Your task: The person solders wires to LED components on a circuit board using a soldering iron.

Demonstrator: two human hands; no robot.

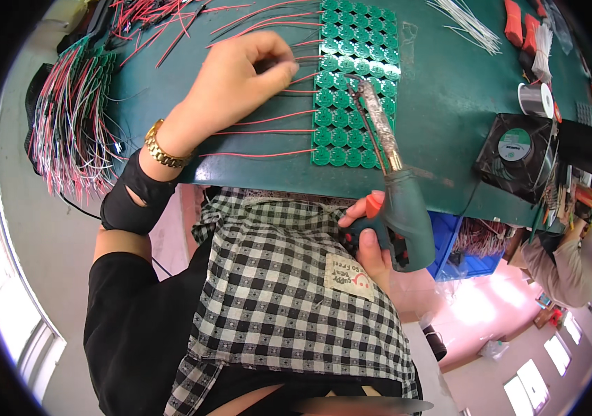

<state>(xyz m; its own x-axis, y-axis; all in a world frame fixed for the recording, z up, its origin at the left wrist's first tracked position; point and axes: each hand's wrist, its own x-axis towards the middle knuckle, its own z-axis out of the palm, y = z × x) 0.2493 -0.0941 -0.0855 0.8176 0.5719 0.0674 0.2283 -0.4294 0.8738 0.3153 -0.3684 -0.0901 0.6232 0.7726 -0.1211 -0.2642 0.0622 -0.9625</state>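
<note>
A panel of round green circuit boards (337, 121) lies on the green tabletop, with several red wires (268, 131) running leftward from its left edge. My left hand (251, 76) is closed beside that edge, thumb and forefinger pinched at a red wire end; the exact grip is partly hidden by the fingers. In my right hand (372, 253) is a dark green soldering gun (407, 215) with a red trigger, held by its handle. Its metal barrel slants up over the panel, and the bent tip (353, 78) is above or on the boards in an upper row; contact is unclear.
Wired boards (77, 118) hang in a bundle off the left edge. Loose red wires (161, 21) and white wires (466, 24) lie at the back. A black fan (514, 152) and a solder spool (536, 100) stand right. A blue bin (445, 243) sits below; another person (566, 267) works beyond.
</note>
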